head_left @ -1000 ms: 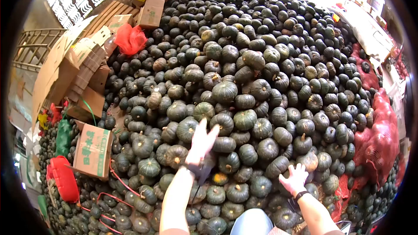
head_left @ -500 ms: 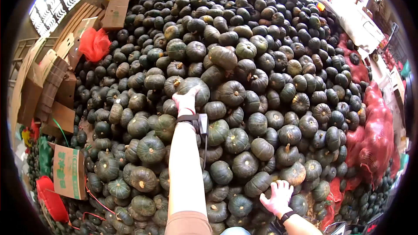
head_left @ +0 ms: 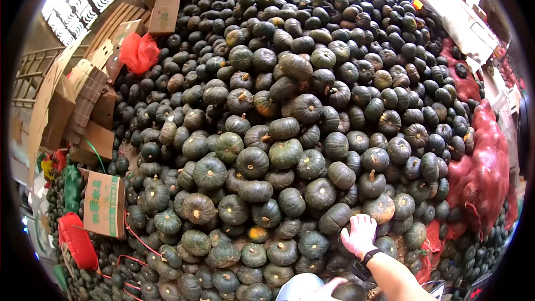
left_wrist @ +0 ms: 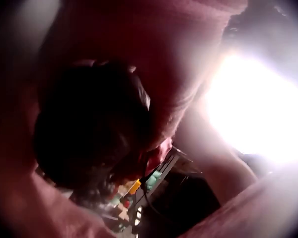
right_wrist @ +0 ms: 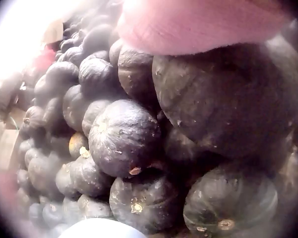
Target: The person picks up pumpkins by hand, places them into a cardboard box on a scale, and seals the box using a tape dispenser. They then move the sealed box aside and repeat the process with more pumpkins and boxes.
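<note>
At the bottom edge of the head view, my left hand (head_left: pixel 330 286) holds a dark green pumpkin (head_left: pixel 350 291) close to the knee; part of both is cut off by the frame. The left wrist view shows that pumpkin (left_wrist: pixel 84 129) as a dark round shape against the hand. My right hand (head_left: pixel 359 235) rests with spread fingers on the pile, beside a tan-patched pumpkin (head_left: pixel 380 208). In the right wrist view, the hand (right_wrist: pixel 198 25) lies over a large dark pumpkin (right_wrist: pixel 228 99).
A high heap of pumpkins (head_left: pixel 252 161) fills the middle. Cardboard boxes (head_left: pixel 104 203), a red container (head_left: pixel 78 241) and pink cord lie at the left. Red net sacks (head_left: pixel 486 173) stand at the right, and a red net (head_left: pixel 139 53) lies at the upper left.
My left hand has come back from a pumpkin high on the heap to the knee, with a pumpkin in it. An orange-patched pumpkin shows where it reached. My right hand has stayed low on the pile.
</note>
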Demonstrator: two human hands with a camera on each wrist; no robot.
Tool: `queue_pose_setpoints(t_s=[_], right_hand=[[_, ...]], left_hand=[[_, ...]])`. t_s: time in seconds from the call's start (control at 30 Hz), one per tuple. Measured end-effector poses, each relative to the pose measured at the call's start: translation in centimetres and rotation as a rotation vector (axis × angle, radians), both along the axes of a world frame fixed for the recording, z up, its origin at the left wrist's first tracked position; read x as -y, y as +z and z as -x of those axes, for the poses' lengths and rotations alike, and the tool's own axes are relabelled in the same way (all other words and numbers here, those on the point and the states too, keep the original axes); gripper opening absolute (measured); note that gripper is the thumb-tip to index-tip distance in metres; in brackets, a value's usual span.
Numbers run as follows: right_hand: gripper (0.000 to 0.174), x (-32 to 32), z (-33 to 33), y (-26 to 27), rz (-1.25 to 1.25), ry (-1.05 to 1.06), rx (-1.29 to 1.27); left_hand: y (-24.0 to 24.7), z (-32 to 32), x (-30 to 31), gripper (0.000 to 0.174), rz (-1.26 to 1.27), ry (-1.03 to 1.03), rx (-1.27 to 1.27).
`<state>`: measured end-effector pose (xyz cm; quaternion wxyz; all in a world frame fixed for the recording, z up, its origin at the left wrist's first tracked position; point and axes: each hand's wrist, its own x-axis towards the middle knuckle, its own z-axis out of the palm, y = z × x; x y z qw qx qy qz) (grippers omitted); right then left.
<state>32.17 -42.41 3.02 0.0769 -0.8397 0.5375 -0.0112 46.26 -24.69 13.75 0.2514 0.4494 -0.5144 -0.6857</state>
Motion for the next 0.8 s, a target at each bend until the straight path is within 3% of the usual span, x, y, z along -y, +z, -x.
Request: queue_pose_setpoints(t_s=[0.03,0.1,0.13,0.17,0.2,0.23,0.27,0.3,0.4,0.43,0.5,0.57,0.63,0.7,0.77,0.8], right_hand=[[0.04,0.1,-0.1,0.4,-0.04,-0.028,0.002],[0.039,0.1,0.3,0.0,-0.029,-0.039,0.071],[0.035,0.1,0.2,0.2,0.011,-0.057,0.136],[0.035,0.0,0.2,0.2,0.007,-0.08,0.137],[0.031,0.1,0.2,0.3,-0.004,-0.102,0.189],[0.028,0.3,0.1,0.5,-0.014,-0.125,0.242],[0.024,0.6,-0.2,1.2,-0.044,-0.129,0.208],[0.024,0.8,-0.4,2.0,-0.108,-0.151,0.195],[0.03,0.8,-0.3,1.3,-0.095,-0.149,0.155],[0.031,0.9,-0.3,1.4,-0.104,-0.155,0.139],[0.031,1.0,-0.3,1.3,-0.08,-0.152,0.155],[0.03,1.2,-0.2,1.2,-0.076,-0.149,0.165],[0.031,1.2,-0.1,0.9,-0.061,-0.14,0.175],[0.034,1.1,0.0,0.7,-0.072,-0.15,0.17],[0.035,1.1,0.0,0.7,-0.079,-0.153,0.164],[0.035,1.2,0.0,0.6,-0.08,-0.165,0.167]], left_hand=[[-2.3,2.3,-2.3,0.089,-0.312,0.111,-0.461],[-2.1,2.3,-1.6,0.083,-0.424,-0.049,-0.529],[1.4,-0.6,3.8,0.079,-0.34,-0.403,-0.115],[1.3,-3.0,7.3,0.061,-0.233,-0.433,-0.154],[2.1,-4.5,11.1,0.056,-0.1,-0.335,-0.221],[1.6,-6.9,15.2,0.041,0.133,-0.251,-0.097],[3.5,-9.4,19.9,0.038,0.186,-0.076,0.111],[2.0,-11.3,23.5,0.036,0.536,0.137,0.451],[0.0,-14.8,36.8,0.041,0.9,0.407,0.771],[-0.7,-15.4,41.3,0.052,1.016,0.399,0.838],[-1.5,-15.6,49.3,0.066,0.669,0.543,1.253],[-4.5,-19.3,55.2,0.076,0.274,0.845,1.378],[-6.3,-22.4,56.7,0.079,0.23,0.827,1.517],[-7.1,-24.2,56.3,0.081,0.206,0.608,1.732],[-7.3,-25.6,56.0,0.084,0.28,0.53,1.669],[-9.3,-27.1,55.7,0.088,0.434,0.622,1.588]])
